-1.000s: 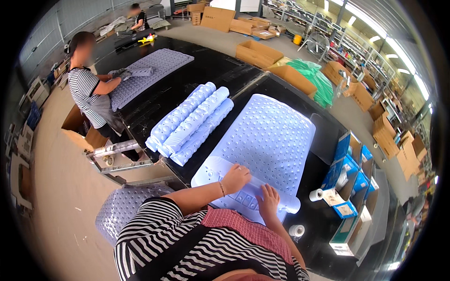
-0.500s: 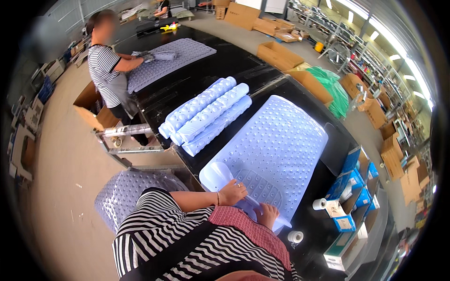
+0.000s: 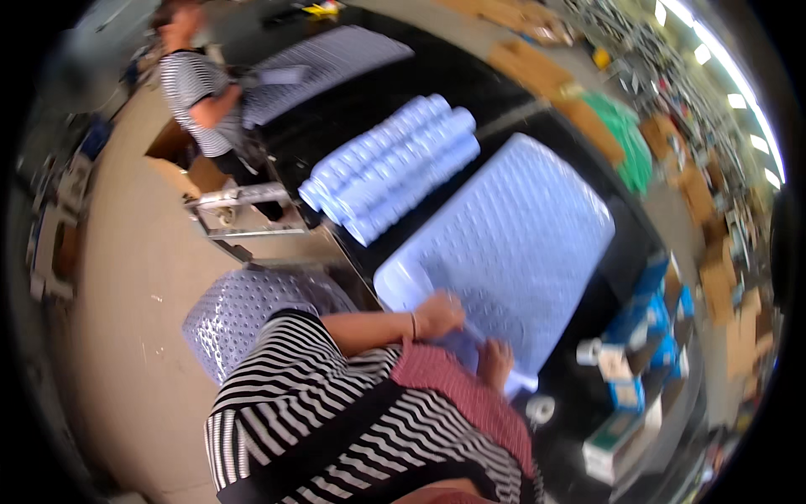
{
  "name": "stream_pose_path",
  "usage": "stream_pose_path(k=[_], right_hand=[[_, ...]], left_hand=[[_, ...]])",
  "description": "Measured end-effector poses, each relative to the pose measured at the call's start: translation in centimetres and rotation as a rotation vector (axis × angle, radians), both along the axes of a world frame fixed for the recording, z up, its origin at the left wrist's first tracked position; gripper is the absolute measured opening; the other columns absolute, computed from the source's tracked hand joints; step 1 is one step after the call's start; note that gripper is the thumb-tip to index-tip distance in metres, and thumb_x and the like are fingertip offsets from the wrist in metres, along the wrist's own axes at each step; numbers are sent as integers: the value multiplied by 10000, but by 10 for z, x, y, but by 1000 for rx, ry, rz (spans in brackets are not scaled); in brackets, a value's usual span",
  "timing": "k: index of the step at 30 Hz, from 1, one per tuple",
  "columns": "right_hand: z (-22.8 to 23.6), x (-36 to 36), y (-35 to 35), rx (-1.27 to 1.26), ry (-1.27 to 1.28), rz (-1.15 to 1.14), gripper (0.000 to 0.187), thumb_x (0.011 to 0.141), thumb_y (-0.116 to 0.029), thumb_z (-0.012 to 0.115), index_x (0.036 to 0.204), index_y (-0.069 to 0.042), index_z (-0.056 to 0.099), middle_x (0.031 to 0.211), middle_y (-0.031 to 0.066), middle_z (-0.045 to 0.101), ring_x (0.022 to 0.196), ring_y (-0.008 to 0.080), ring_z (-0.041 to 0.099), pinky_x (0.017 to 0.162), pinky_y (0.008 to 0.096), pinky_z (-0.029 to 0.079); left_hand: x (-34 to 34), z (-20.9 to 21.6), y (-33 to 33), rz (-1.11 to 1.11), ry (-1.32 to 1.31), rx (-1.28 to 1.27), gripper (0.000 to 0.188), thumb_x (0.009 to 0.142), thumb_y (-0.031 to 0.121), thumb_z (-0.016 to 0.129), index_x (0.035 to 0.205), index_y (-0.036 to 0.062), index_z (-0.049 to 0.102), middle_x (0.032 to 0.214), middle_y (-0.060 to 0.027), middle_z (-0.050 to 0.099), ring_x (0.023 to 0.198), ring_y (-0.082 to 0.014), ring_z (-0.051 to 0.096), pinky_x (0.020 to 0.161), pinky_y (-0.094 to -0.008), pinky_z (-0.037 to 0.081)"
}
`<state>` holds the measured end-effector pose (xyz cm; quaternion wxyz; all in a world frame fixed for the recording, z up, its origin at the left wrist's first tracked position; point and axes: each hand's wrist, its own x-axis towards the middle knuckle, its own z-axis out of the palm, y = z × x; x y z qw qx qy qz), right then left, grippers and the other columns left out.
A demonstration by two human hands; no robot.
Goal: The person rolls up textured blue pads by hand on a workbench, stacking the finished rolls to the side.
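Observation:
A light blue bath mat (image 3: 520, 227) with raised bumps lies spread on the black table in front of me. Its near edge is curled up, and my left hand (image 3: 439, 314) is closed round that edge close to the mat's left corner. My right hand (image 3: 495, 365) grips the same curled edge farther right, fingers bent over it. Motion blur softens both hands. Left of the flat mat, several rolled light blue mats (image 3: 395, 168) are stacked together.
White tape rolls (image 3: 540, 410) and open blue-and-white boxes (image 3: 634, 323) stand at the right. A heap of greyish mats (image 3: 243, 315) sits by my left side. Across the table a co-worker (image 3: 201, 101) handles a grey mat (image 3: 336, 63). Cardboard boxes line the far side.
The view has shifted, so the table and mats sit further right and higher. Both hands keep hold of the mat's near edge. The co-worker's upper body is more upright.

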<state>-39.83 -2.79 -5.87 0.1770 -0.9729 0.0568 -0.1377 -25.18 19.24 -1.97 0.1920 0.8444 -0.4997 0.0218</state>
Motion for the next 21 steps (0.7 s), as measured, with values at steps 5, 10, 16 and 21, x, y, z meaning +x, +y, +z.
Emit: stream_pose_path(k=[5,10,16,21], right_hand=[[31,22,3,208,133,-117,325,941,-388,683,983,-66,669,936,162,661,901,382,642,779,489,499],[33,41,-14,225,353,-198,436,920,-487,680,893,-52,659,938,163,677,912,381,657,780,490,502],[36,45,-12,270,383,-226,503,897,-565,673,919,-63,705,999,166,699,989,371,674,816,491,526],[33,27,-15,142,179,-174,549,906,-607,640,933,-65,720,992,159,664,973,382,646,860,486,514]], left_hand=[[21,-19,-13,149,238,5,333,902,397,696,956,76,630,889,-150,679,847,-397,682,757,-499,535],[25,2,-31,170,279,15,267,881,324,725,1028,112,655,1019,-136,645,917,-370,666,764,-474,533],[24,19,-19,-234,-11,-130,425,823,246,767,1244,254,710,1048,-71,642,929,-283,638,746,-429,501],[32,-2,-28,-226,-23,-84,399,768,259,806,1160,214,747,918,-40,578,870,-250,615,691,-409,504]])
